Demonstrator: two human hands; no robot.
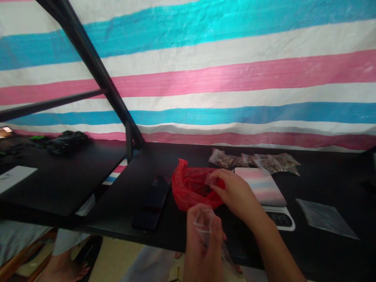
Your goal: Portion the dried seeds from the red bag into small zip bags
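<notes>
A crumpled red plastic bag lies open on the black table. My right hand reaches into its mouth, fingers pinched together; what they pinch is too small to tell. Below, near the table's front edge, my left hand holds a small clear plastic bag upright with its mouth open. Behind the red bag, several filled clear packets of brownish bits lie in a row.
A small scale with a reflective platform sits right of the red bag. An empty clear bag lies flat at the right. A dark phone lies left of the red bag. A black metal frame rises at the left.
</notes>
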